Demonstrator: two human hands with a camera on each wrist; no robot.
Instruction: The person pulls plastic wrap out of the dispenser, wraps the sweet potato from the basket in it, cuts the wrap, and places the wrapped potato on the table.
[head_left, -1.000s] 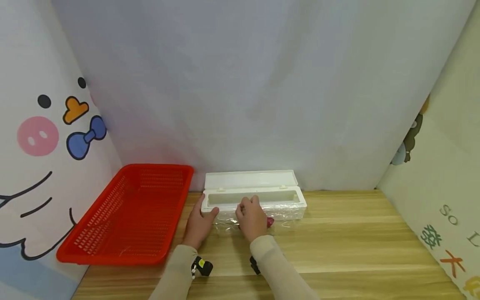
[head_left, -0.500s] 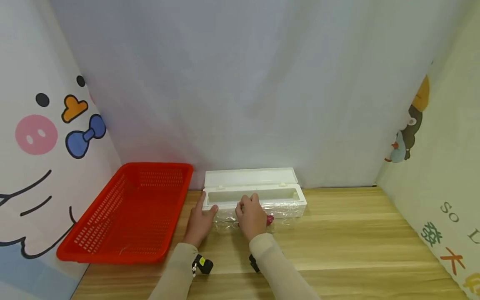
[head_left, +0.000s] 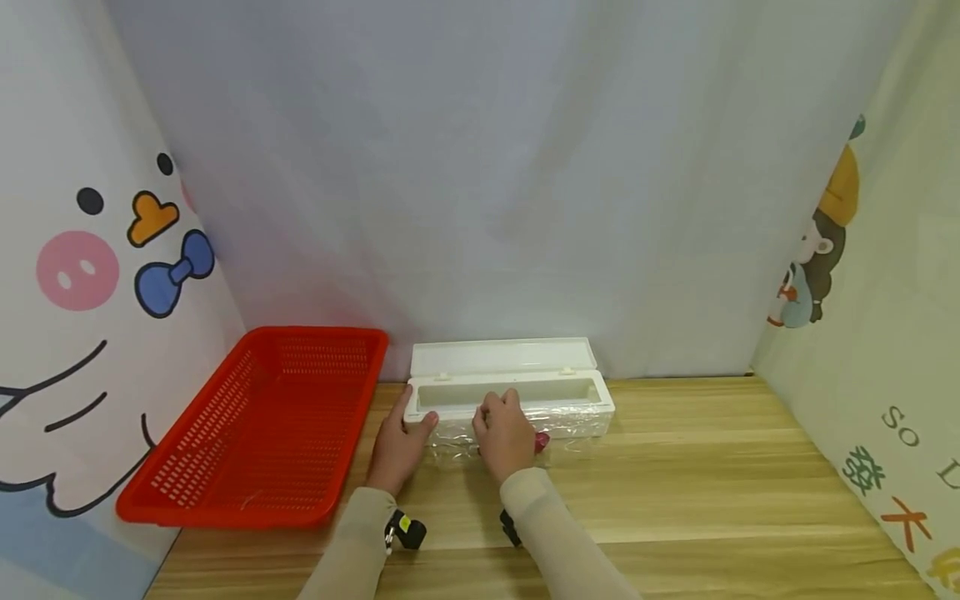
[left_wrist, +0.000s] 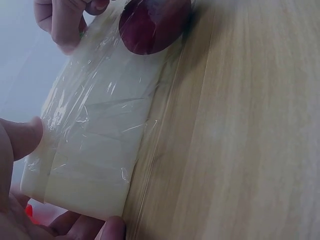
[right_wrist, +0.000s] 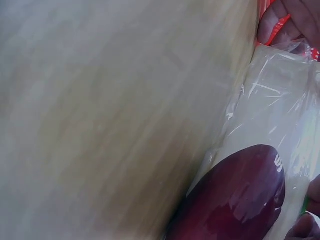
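Note:
A long white cling film dispenser (head_left: 602, 393) lies with its lid (head_left: 501, 357) raised at the back and its hollow trough showing. Clear film (left_wrist: 107, 107) drapes wrinkled down its front. My left hand (head_left: 397, 450) grips the dispenser's left end, its thumb on the top edge and its fingers round the end. At the middle of the front edge, my right hand (head_left: 506, 437) has curled fingers and pinches a small green piece (right_wrist: 305, 204), mostly hidden. A glossy dark red oval object (right_wrist: 235, 195) with a white mark sits against the film, below my right hand.
To the left stands a red perforated plastic basket (head_left: 348, 467), close to my left forearm. A pale curtain (head_left: 480, 208) hangs right behind the dispenser. The wood-grain table (head_left: 712, 475) stretches to the right, up to a printed side panel (head_left: 885, 350).

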